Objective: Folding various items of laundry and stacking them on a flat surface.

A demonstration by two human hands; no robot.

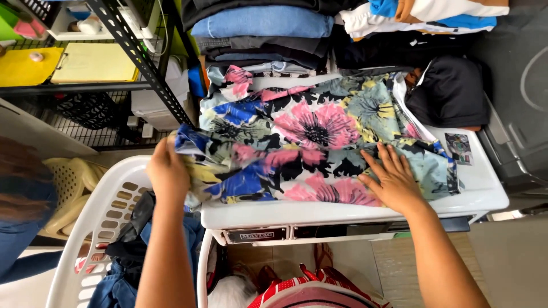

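White laundry basket [111,208] at lower left holds dark and blue denim clothes [128,251], partly hidden behind the left forearm. Floral garment [308,142] lies spread on the white appliance top [485,194], with one end bunched over the left edge. Left hand [167,171] is clamped on that bunched end. Right hand [393,178] is flat, fingers spread, pressing the garment's right part. Stacks of folded clothes [268,28] sit behind it; a black garment [448,91] is at the right. Wire shelf [85,68] at upper left holds a yellow folder [23,65]; its other items are hard to make out. A person in jeans is cut off at the left edge.
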